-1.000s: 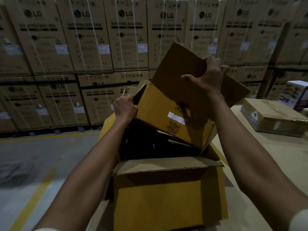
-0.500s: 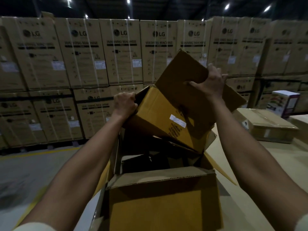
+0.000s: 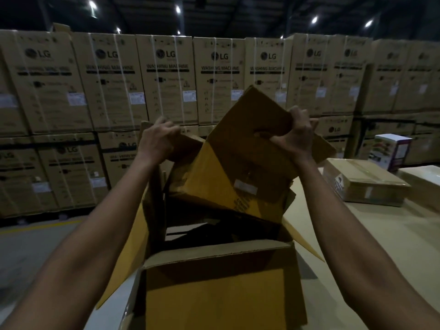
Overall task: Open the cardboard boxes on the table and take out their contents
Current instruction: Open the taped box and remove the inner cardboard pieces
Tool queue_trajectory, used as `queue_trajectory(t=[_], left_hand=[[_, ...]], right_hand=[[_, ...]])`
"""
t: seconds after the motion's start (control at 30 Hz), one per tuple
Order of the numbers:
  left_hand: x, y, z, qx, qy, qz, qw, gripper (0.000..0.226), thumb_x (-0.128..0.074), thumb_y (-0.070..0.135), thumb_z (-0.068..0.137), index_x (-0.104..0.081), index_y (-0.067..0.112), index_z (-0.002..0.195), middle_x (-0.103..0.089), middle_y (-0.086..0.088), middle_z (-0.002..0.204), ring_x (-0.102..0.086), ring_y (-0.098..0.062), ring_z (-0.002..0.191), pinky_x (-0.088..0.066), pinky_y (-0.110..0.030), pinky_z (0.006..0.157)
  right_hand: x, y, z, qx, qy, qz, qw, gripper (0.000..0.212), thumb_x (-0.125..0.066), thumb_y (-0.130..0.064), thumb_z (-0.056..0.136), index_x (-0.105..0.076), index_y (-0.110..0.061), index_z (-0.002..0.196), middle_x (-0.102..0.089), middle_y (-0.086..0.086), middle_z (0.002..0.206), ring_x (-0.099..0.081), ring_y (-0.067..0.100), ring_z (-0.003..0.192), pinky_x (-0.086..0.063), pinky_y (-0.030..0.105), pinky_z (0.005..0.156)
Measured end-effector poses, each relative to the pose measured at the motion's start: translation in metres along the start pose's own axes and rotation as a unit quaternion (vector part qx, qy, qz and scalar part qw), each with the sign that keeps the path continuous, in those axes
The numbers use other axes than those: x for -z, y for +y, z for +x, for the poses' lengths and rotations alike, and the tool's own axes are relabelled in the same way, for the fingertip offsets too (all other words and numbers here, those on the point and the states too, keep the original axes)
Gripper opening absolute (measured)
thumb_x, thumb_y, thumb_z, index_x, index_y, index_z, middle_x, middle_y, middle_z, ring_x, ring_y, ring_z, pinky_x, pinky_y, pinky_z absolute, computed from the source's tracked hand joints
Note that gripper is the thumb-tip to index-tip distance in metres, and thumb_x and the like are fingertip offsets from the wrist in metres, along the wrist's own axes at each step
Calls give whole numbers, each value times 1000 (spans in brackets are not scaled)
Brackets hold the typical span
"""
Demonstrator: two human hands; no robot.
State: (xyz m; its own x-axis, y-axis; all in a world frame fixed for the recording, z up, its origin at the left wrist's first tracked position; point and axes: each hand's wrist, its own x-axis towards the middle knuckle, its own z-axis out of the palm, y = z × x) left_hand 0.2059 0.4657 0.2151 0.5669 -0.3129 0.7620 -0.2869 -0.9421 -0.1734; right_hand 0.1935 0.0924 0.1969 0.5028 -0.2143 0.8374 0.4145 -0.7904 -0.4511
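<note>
Cardboard outer box [image 3: 214, 294] stands nearest us, at the near left edge of the table [image 3: 326, 291]. Its top flaps are folded open, the near flap lying level and the side flaps splayed outward. Its interior is dark, and we cannot identify what lies at the bottom.

A smaller box [image 3: 238, 172] is held tilted above the far end of that opening, with its lower edge at the opening's rim. Both hands are on its upper end, which is well above the table. The left hand [image 3: 158, 141] grips the upper left edge, fingers curled over the cardboard. The right hand [image 3: 297, 139] clamps the raised top flap, fingers wrapped round its edge. We note a pale label and dark print on the smaller box's side, and both are too blurred to read.

Further along the table on the right lies a flat sealed box [image 3: 364, 184], well apart from the hands, with a pale carton [image 3: 421, 177] beside it. Behind these stands a colour-printed carton [image 3: 390, 151], its picture indistinct.

Beyond the table, strapped washing-machine cartons [image 3: 166, 79] are stacked in a wall two tiers high, above a grey floor with a yellow line [image 3: 35, 226]. Ceiling lamps [image 3: 178, 9] glare overhead.
</note>
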Motion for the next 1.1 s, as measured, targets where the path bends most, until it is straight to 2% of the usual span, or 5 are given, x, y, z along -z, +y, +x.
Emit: queue_trajectory(t=[0.2,0.27,0.4,0.83,1.1], left_hand=[[14,-28,-37,-6,-79,-3,997,10,-71,9,85,-75,17,89,-61,-10,114,-48,-32,122,-53,-47,89],[8,-31,-45,45,-161,-20,986,19,-75,7,83,-72,24,77,-61,-5,121,-45,-27,127,-46,-43,105],[-14,-13,-70,186,-201,-111,955,18,-69,4,89,-78,20,92,-47,-9,151,-15,-29,155,-9,-46,128],[-52,28,-120,408,-104,-362,832,49,-47,38,108,-53,10,147,-44,-13,155,-41,-30,142,-33,-41,114],[-35,33,-129,426,-96,-586,683,50,-30,54,107,-60,17,124,-66,8,111,-53,-9,102,-42,-24,82]], right_hand=[[-17,-64,-77,171,21,-13,985,80,-72,-67,78,-51,5,107,-45,14,89,-32,19,68,-57,25,76],[-39,-84,-118,262,43,20,964,32,-63,-30,94,-46,-4,103,-46,18,92,-35,19,72,-59,33,70],[-84,-77,-168,305,12,-74,949,45,-88,-23,70,-51,-15,95,-63,8,85,-55,26,82,-30,38,75],[-91,-53,-184,309,58,-134,940,38,-81,-24,79,-50,-20,101,-64,4,94,-50,23,91,-30,40,78],[-94,-33,-166,197,12,-122,973,70,-45,-66,79,-41,-23,134,-33,11,138,-38,31,118,-37,50,96]])
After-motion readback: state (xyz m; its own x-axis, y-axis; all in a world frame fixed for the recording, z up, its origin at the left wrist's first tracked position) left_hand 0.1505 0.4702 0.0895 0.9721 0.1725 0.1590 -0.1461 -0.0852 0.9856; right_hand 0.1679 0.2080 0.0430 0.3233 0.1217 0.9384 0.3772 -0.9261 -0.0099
